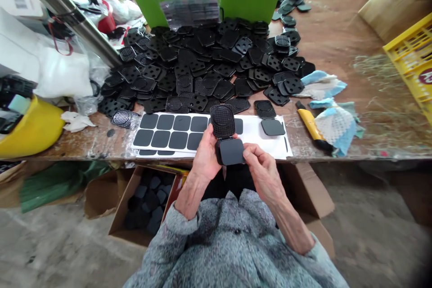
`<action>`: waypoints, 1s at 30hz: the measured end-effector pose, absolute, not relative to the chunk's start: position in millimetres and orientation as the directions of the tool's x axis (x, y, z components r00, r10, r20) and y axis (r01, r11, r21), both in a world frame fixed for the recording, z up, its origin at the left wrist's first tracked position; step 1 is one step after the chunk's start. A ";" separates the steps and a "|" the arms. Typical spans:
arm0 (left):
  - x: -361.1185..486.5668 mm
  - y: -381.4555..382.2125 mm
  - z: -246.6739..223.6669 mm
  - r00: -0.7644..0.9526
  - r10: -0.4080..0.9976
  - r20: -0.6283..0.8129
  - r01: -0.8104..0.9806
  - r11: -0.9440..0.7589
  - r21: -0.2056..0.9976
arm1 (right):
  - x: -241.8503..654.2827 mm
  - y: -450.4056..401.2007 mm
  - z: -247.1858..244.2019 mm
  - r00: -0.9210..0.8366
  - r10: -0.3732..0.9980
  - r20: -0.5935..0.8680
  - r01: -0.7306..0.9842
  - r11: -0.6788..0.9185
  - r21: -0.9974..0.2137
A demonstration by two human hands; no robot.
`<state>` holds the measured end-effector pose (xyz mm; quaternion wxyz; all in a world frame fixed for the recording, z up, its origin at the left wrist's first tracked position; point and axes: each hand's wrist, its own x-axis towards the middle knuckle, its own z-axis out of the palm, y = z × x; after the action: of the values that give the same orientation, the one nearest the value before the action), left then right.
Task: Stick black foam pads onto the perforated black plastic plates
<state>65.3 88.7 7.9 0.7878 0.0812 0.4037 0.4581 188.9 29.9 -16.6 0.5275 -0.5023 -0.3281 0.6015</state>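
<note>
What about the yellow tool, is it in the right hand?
No, the yellow tool lies on the table, while the right hand pinches the edge of a dark pad.

Left hand (206,156) holds a hinged case (222,120) — right hand (265,168) pinches, seemingly, a grey pad (231,151).

A worn brown wooden workbench (329,27) stands over a grey concrete floor (367,225) marked with dark patches.
</note>
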 end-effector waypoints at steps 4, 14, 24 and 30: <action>66.0 88.0 8.3 0.230 0.795 -0.561 -0.648 0.556 0.521 | 188.8 29.8 -18.8 0.097 0.961 -0.258 -0.301 -0.219 -0.928; 66.2 86.8 7.7 0.229 0.805 -0.547 -0.648 0.546 0.531 | 204.1 27.5 -12.3 0.022 0.978 -0.206 -0.124 -0.201 -0.972; 67.0 85.5 8.5 0.282 0.805 -0.522 -0.635 0.565 0.527 | 208.0 29.4 -11.6 -0.012 0.973 -0.231 -0.256 -0.227 -0.940; 70.3 82.9 9.7 0.248 0.779 -0.577 -0.636 0.580 0.509 | 193.7 29.0 -16.8 0.032 0.962 -0.270 -0.290 -0.249 -0.924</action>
<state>70.3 82.9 9.7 0.7853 0.0855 0.4161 0.4505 193.7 29.0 -16.8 0.5134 -0.5026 -0.3344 0.6099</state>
